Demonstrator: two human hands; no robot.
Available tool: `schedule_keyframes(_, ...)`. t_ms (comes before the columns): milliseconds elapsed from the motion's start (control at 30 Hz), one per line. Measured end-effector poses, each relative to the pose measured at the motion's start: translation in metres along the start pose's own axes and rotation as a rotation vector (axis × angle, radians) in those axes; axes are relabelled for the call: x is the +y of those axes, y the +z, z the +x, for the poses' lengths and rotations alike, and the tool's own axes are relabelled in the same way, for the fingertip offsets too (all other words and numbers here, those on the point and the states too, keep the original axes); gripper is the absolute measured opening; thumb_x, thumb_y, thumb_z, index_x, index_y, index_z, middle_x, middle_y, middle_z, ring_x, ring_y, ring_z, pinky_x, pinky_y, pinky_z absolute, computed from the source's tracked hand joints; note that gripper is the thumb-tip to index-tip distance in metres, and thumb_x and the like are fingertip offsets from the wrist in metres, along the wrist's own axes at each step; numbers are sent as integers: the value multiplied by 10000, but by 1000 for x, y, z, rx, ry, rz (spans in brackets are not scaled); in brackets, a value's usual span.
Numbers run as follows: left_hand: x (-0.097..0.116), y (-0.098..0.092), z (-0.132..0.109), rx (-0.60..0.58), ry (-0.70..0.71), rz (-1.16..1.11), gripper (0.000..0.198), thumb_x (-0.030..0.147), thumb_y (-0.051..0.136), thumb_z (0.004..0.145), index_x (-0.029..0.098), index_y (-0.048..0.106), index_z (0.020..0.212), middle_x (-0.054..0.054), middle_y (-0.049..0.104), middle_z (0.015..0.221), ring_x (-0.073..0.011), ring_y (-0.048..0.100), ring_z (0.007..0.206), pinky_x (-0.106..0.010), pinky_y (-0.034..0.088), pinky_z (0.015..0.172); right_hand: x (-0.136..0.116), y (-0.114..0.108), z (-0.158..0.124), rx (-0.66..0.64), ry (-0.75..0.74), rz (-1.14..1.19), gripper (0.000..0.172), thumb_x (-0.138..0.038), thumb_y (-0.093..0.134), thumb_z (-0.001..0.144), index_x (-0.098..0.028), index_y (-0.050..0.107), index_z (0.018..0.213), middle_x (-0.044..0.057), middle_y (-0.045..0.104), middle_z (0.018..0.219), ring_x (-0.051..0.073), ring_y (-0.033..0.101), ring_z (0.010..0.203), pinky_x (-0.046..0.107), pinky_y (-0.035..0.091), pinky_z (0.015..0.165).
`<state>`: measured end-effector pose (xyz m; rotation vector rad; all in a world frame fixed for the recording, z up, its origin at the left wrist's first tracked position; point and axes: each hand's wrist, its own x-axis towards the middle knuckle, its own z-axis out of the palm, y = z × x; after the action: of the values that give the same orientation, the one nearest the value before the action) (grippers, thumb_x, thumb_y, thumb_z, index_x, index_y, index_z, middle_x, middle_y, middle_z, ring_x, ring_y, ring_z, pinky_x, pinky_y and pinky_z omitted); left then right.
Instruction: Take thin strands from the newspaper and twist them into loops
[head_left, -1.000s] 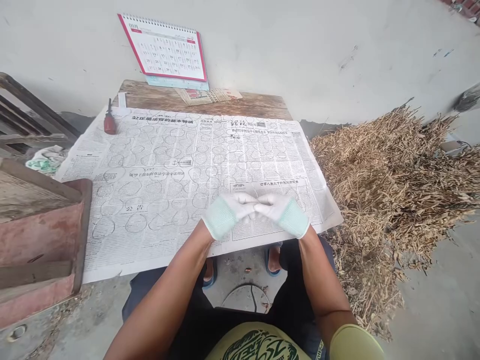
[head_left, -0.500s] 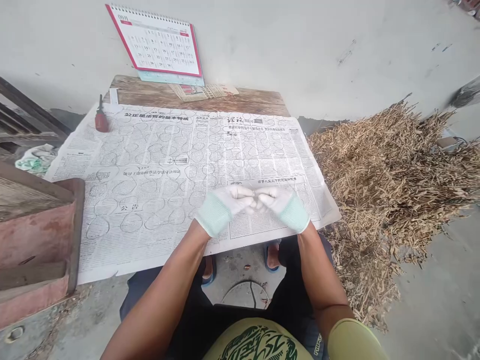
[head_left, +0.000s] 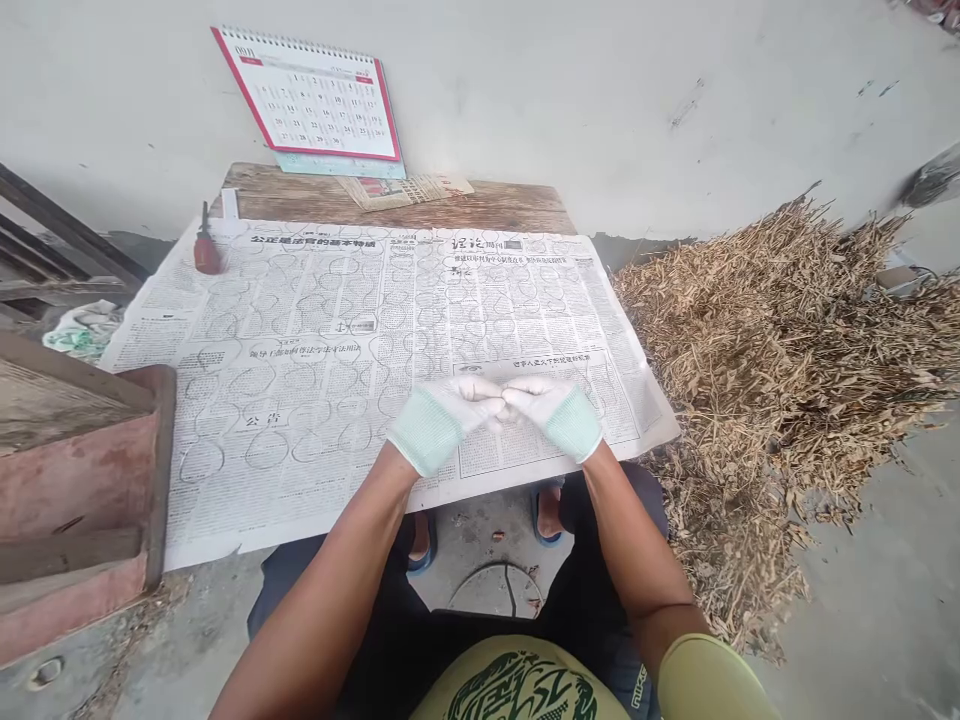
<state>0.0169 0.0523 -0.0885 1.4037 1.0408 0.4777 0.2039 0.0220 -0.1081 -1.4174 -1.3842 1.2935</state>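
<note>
My left hand and my right hand wear white gloves with pale green knitted cuffs. They hover low over the front of a spread newspaper, with curled fingers meeting in the middle. No held object shows between them, though the fingers could hide something small. The newspaper, printed in Chinese, has rows of rounded outlines across it and covers most of a worn wooden table. A red-handled tool, possibly a screwdriver, stands at its far left, well away from both hands.
A heap of dry plant stalks lies on the concrete floor to the right. A red-painted wooden crate stands to the left. A wall calendar leans behind the table, with a folded paper at its foot.
My right hand has shifted slightly left, while the fingers of both hands stay together. The whole view has moved a little.
</note>
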Motion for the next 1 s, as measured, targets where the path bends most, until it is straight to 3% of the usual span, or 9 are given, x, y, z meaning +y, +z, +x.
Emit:
schedule_keyframes(200,5,1,-4,53,-45,50,296,422,778,837,262,837,1080,-39,814,833,-218,765,837,-316,591,728,-5,6,3,21,-20,30,172,-316,684,894,-208,808,843,2,742,778,139,660,735,273,523,708)
schedule_keyframes(367,9,1,-7,87,-34,103,295,446,730,863,296,833,1096,-17,814,817,-222,769,850,-354,610,830,-9,6,1,2,-60,23,240,-300,642,896,-197,724,695,-6,671,691,124,585,664,261,466,650)
schedule_keyframes(500,13,-6,-19,359,-101,330,299,497,676,892,288,831,1039,-22,832,926,-281,768,949,-406,606,899,-4,1,2,55,-77,-54,314,-343,637,912,-201,627,632,-25,594,630,117,530,622,259,422,627)
schedule_keyframes(567,17,-8,-27,530,-95,439,349,511,638,929,273,803,1124,-42,831,1043,-308,755,1038,-440,589,972,-3,-2,2,65,-78,-74,363,-358,622,920,-207,557,597,-29,559,609,117,504,602,262,390,602)
schedule_keyframes(667,25,-8,-32,700,129,681,452,394,624,968,251,663,1395,-94,719,1403,-343,654,1295,-496,501,1130,-4,-2,0,54,-77,-113,369,-331,596,911,-211,495,578,-34,510,589,118,469,588,271,348,583)
schedule_keyframes(733,26,-9,-29,669,317,882,501,303,645,954,233,612,1449,-124,613,1545,-372,543,1431,-540,407,1212,-7,1,-3,44,-69,-158,323,-316,595,899,-208,527,603,-31,527,619,122,478,612,275,356,604)
schedule_keyframes(800,24,-11,-21,564,426,1035,437,269,671,935,220,668,1369,-139,639,1511,-403,506,1454,-607,308,1251,-11,5,-6,34,-56,-187,273,-313,603,893,-206,572,644,-27,565,669,126,496,645,275,372,628)
schedule_keyframes(900,13,-15,-9,443,458,1141,261,338,628,986,219,762,1177,-124,765,1300,-405,612,1312,-675,225,1242,-16,10,-11,-3,-43,-218,296,-301,591,899,-207,541,623,-30,553,667,121,472,633,272,360,613)
schedule_keyframes(1000,1,-18,-4,361,420,1111,340,419,524,1047,221,794,1107,-110,802,1194,-344,689,1169,-608,254,1233,-16,13,-12,6,-32,-255,264,-281,598,890,-206,580,638,-23,598,693,127,508,659,266,378,624)
